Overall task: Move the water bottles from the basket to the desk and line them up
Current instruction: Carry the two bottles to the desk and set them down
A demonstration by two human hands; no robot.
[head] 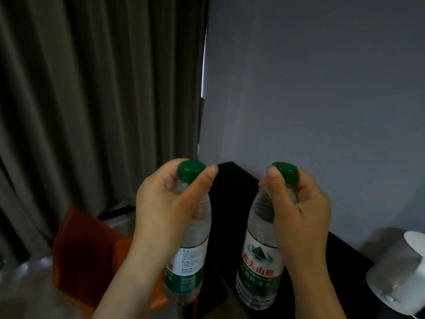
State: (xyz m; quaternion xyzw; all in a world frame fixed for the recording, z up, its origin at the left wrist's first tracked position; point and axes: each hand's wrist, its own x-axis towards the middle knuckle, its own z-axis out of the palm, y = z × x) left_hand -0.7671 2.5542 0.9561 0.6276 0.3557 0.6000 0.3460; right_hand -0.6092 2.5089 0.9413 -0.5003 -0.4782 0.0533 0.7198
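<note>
I hold two clear water bottles with green caps and green-and-white labels, one in each hand. My left hand (pixel 165 208) grips the neck of the left bottle (pixel 190 254), which hangs upright beyond the desk's left edge. My right hand (pixel 299 210) grips the neck of the right bottle (pixel 259 265), upright over the black desk (pixel 232 199). Whether its base touches the desk I cannot tell. The basket is not in view.
A white lamp-like object (pixel 400 270) stands on the desk at the right. An orange chair (pixel 87 247) sits below the left bottle. Grey curtains (pixel 96 100) hang at the left and a plain wall (pixel 310 88) rises behind the desk.
</note>
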